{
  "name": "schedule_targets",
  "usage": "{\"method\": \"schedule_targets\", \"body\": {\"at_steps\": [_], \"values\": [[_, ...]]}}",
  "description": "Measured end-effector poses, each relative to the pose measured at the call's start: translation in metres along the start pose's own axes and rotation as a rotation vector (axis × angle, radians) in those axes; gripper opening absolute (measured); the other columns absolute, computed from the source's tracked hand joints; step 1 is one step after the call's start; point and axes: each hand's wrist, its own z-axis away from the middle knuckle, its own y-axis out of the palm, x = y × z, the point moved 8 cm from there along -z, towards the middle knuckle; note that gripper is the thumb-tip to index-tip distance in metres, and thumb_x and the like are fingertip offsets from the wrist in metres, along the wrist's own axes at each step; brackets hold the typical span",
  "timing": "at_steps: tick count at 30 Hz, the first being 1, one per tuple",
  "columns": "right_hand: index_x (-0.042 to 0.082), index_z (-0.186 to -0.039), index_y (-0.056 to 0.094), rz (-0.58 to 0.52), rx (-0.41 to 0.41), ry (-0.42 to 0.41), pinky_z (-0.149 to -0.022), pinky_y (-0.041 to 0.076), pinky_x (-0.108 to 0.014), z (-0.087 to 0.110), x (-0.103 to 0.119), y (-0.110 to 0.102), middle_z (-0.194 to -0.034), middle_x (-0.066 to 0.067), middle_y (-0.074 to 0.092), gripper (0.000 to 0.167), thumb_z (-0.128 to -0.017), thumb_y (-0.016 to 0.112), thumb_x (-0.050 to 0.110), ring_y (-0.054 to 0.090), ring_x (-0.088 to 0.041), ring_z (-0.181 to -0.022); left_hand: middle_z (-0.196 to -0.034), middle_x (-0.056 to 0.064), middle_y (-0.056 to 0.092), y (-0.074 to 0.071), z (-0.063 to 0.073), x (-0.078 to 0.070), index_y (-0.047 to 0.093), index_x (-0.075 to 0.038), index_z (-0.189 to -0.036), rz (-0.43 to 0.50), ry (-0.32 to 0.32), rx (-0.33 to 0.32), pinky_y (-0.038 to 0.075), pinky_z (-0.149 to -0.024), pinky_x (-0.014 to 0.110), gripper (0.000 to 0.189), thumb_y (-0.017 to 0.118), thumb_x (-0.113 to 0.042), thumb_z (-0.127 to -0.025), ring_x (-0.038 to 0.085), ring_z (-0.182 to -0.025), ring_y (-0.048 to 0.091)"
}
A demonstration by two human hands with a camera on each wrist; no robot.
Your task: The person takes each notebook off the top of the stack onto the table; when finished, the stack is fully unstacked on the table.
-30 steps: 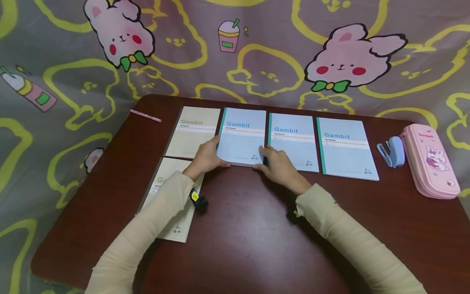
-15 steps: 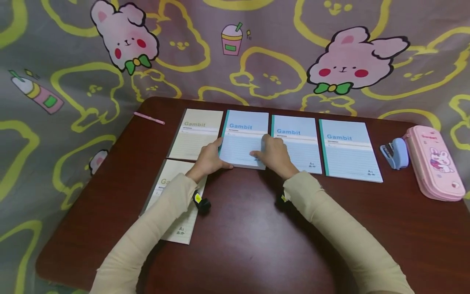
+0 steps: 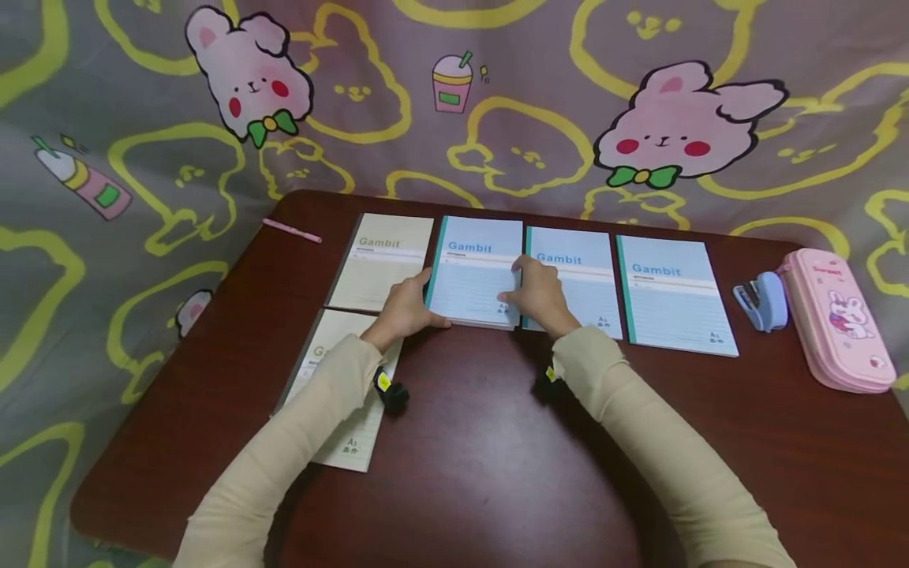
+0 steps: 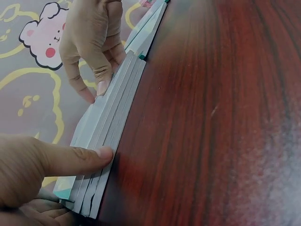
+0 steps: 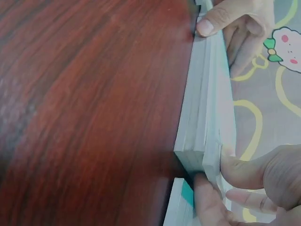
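One notebook stack (image 3: 469,280); left hand (image 3: 405,312), right hand (image 3: 543,296) at edges; tabletop (image 3: 476,442) in front

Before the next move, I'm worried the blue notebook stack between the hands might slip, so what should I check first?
1. Left hand steadying the notebook stack: ok, thumb against its near edge.
2. Right hand holding at the right side: ok, thumb above, a finger below the top layer.
3. Only one notebook pinched there: cannot tell.
4. Stack edges flush: not ok, layers part at the near right corner.
5. Stapler and pencil case away from the hands: ok, both beyond the rightmost notebook.
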Motion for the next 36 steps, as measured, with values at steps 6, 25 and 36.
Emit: {"method": "schedule_targets", "body": {"at_steps": [6,25,36], "values": [[0.004,-0.123,0.059,-0.044,-0.003,-0.004,-0.067,0.048,-0.038,0.002,-0.003,-0.007,-0.095,-0.018,0.064,0.043,-0.086,0.072,0.02,0.057,-0.03,-0.083,-0.138,0.021,0.054,0.007,-0.001,0.005,0.035,-0.002,-0.148,-0.006,0.001,0.017,0.042,-0.107,0.042,0.104,0.092,-0.017,-0.063,0.033,-0.122,0.054],[0.012,-0.135,0.056,-0.624,0.003,0.043,-0.07,0.055,-0.021,0.032,-0.017,-0.049,-0.117,-0.006,0.044,0.044,-0.092,0.063,0.004,0.057,-0.015,-0.089,-0.133,0.018,0.059,0.004,-0.002,0.0,0.045,-0.004,-0.142,0.004,0.052,0.029,0.04,-0.108,0.042,0.096,0.092,-0.016,-0.06,0.032,-0.124,0.054],[0.014,-0.137,0.053,-0.583,-0.015,-0.042,-0.073,0.054,-0.021,0.1,0.005,-0.083,-0.117,-0.005,0.049,0.045,-0.093,0.062,0.011,0.064,-0.009,-0.082,-0.14,0.022,0.053,-0.005,-0.002,0.006,0.038,0.0,-0.146,0.004,0.002,0.023,0.04,-0.109,0.04,0.098,0.089,-0.012,-0.063,0.034,-0.127,0.051]]}}
